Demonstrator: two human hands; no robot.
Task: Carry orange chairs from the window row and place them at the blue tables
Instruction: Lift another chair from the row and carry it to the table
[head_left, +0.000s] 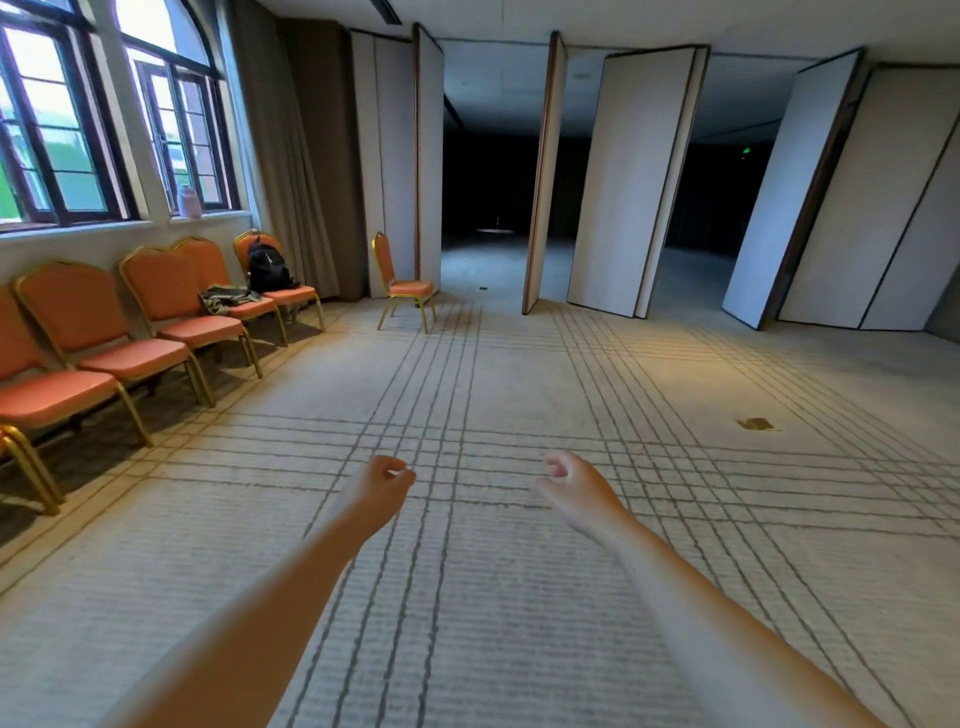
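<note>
Several orange chairs with gold frames stand in a row (156, 306) under the windows on the left. One more orange chair (402, 283) stands alone by the folding wall panels. My left hand (384, 483) and my right hand (569, 478) reach forward over the carpet, fingers loosely curled, holding nothing. Both hands are well clear of every chair. No blue table is in view.
A black backpack (267, 267) sits on the farthest chair of the row and a grey-green cloth (228, 299) lies on the one beside it. A bottle (188, 201) stands on the windowsill. White folding panels (631, 182) open onto a dark room. Patterned carpet (493, 374) stretches ahead.
</note>
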